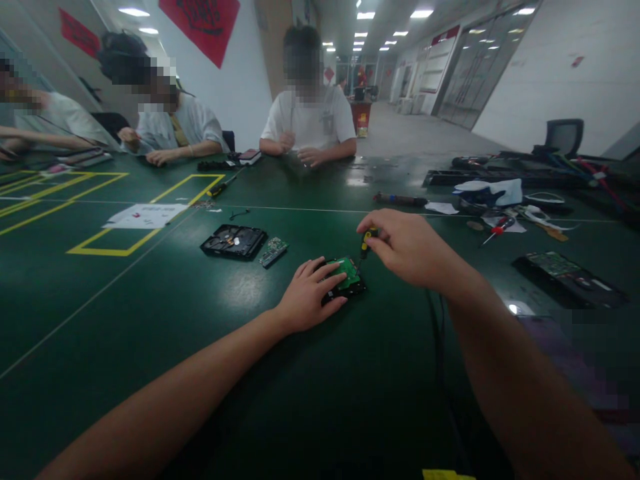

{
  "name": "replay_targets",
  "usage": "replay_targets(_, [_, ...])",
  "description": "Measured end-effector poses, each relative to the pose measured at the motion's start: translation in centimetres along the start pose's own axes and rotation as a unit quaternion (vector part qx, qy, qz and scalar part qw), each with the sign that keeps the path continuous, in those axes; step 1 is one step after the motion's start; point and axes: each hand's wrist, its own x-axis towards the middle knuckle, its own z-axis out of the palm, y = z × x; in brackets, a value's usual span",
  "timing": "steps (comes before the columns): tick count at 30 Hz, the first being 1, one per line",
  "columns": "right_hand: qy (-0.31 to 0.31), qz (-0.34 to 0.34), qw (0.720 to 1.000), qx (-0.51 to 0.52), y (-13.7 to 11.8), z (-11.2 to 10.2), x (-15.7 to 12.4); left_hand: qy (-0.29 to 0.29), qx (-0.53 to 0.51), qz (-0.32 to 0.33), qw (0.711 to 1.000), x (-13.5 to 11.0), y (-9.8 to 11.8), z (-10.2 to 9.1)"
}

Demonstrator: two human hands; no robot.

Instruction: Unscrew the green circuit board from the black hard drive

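A hard drive (359, 287) with a green circuit board (349, 270) facing up lies on the green table in front of me. My left hand (313, 297) rests over its left part and holds it against the table, fingers across the board and thumb along the near edge. My right hand (407, 247) is closed round the yellow-and-black handle of a screwdriver (368, 243). The screwdriver stands nearly upright, its tip down at the drive's far right corner. Whether the tip sits in a screw is too small to tell.
Left of my hands lie an opened black drive casing (234, 241) and a loose circuit board (273, 253). Another drive (570, 279), a red-handled screwdriver (497, 231) and cables lie at right. Papers (145, 216) lie far left. Several people (310, 120) sit across the table (150, 320).
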Motion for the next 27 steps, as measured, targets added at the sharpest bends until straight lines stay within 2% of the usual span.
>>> replay_targets(6, [0.02,0.023,0.998,-0.046,-0.18,0.2,0.18,0.002,0.001,0.007,1.0,-0.07,-0.13,0.07])
replay_targets(12, [0.008,-0.009,1.0,0.0,0.16,0.06,0.26,0.008,0.002,0.024,1.0,-0.03,-0.3,0.2])
replay_targets(17, [0.003,-0.009,1.0,0.021,-0.05,-0.18,0.2,0.018,-0.03,0.052,0.998,0.12,-0.13,-0.03])
replay_targets(23, [0.008,0.035,0.998,0.041,-0.31,-0.22,-0.13,0.012,-0.041,0.071,0.997,0.17,0.01,-0.23])
replay_targets(27, [0.012,0.04,0.999,0.033,-0.26,-0.11,-0.09,0.012,-0.034,0.068,0.997,0.18,0.16,-0.29])
